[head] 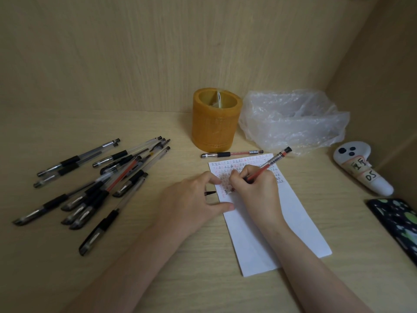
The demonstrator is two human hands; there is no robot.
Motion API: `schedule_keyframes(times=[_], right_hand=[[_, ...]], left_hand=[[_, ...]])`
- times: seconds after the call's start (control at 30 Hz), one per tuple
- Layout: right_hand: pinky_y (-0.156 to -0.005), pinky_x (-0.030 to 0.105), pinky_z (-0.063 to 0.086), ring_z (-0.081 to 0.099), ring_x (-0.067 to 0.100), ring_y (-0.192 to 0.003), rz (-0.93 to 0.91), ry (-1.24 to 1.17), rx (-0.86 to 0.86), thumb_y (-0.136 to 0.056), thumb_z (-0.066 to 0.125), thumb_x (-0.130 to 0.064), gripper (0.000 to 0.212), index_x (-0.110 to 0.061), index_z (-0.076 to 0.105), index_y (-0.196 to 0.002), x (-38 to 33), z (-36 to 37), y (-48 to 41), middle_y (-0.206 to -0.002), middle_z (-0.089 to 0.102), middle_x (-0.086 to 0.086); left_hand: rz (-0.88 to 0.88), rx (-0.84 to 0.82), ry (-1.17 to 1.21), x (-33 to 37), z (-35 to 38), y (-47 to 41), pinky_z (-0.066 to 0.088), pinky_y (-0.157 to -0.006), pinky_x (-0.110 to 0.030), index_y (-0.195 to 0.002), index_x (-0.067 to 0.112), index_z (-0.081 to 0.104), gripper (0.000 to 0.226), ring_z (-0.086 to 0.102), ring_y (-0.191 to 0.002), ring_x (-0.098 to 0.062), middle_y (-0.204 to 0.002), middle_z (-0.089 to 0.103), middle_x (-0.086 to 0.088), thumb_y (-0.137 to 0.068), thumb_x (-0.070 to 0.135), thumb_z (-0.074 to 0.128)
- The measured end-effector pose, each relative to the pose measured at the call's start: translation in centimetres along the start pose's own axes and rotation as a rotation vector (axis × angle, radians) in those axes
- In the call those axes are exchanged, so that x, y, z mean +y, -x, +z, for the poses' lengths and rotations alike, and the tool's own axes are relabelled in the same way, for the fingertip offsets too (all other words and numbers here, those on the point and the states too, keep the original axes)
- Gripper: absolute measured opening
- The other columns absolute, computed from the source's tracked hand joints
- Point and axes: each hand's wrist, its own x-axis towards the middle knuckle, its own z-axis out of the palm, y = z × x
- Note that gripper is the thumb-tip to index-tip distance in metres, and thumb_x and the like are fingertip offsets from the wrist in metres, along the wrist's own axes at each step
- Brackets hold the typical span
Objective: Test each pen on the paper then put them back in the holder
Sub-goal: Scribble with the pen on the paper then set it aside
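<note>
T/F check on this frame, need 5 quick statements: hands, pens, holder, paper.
1. The right hand holds a red pen with its tip at the paper. True.
2. The pen pile lies right of the paper. False: it lies to the left.
3. The holder is full of pens. False: no pens stand in it.
4. The left hand rests at the paper's left edge, thumb on the sheet. True.
5. The capped pen between holder and paper stands upright. False: it lies flat on the desk.
</note>
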Motion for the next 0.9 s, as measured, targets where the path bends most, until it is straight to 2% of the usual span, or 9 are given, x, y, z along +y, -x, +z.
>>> schedule_keyframes(times=[0.07,0.27,0.4,0.6,0.9], right_hand=[[-0.044,0.013,0.027,0.035,0.004,-0.041,-0.004,0.006,0.007,-0.084,0.061,-0.005,0.04,-0.012,0.045,-0.048,0.01,0.01,0.0,-0.039,0.038,-0.01],[-0.045,0.012,0.029,0.036,0.004,-0.042,-0.007,0.006,0.001,-0.084,0.061,-0.005,0.041,-0.012,0.044,-0.048,-0.06,-0.08,0.0,-0.038,0.038,-0.011],[-0.044,0.012,0.028,0.035,0.004,-0.042,0.003,-0.011,-0.007,-0.084,0.061,-0.005,0.036,-0.007,0.047,-0.05,-0.05,-0.12,-0.03,-0.039,0.038,-0.011],[-0.045,0.011,0.029,0.037,0.003,-0.041,-0.002,-0.004,-0.018,-0.082,0.06,-0.002,0.042,-0.014,0.043,-0.046,-0.06,-0.08,-0.01,-0.037,0.039,-0.012],[-0.045,0.011,0.03,0.038,0.003,-0.042,-0.001,-0.025,-0.016,-0.083,0.06,-0.002,0.041,-0.013,0.044,-0.047,-0.12,-0.18,0.03,-0.038,0.039,-0.012]], left_hand=[[0.003,0.003,-0.001,-0.01,0.01,-0.02,0.044,-0.075,-0.025,-0.112,0.044,0.052,0.056,0.059,-0.097,-0.006,-0.088,0.055,0.018,-0.063,0.07,0.065],[0.006,0.002,-0.007,-0.16,0.08,-0.02,0.043,-0.073,-0.025,-0.11,0.044,0.051,0.056,0.059,-0.095,-0.005,-0.072,0.043,0.021,-0.062,0.071,0.064],[0.018,0.003,-0.012,-0.16,0.12,-0.03,0.044,-0.073,-0.025,-0.111,0.045,0.051,0.057,0.06,-0.094,-0.005,-0.072,0.046,0.02,-0.062,0.072,0.063],[0.02,-0.001,-0.002,-0.21,0.11,-0.08,0.043,-0.072,-0.026,-0.11,0.044,0.051,0.055,0.059,-0.098,-0.005,-0.066,0.042,0.021,-0.063,0.071,0.063],[0.028,-0.001,-0.005,-0.14,0.04,-0.04,0.042,-0.07,-0.025,-0.111,0.045,0.051,0.056,0.059,-0.092,-0.005,-0.066,0.036,0.024,-0.064,0.071,0.063]])
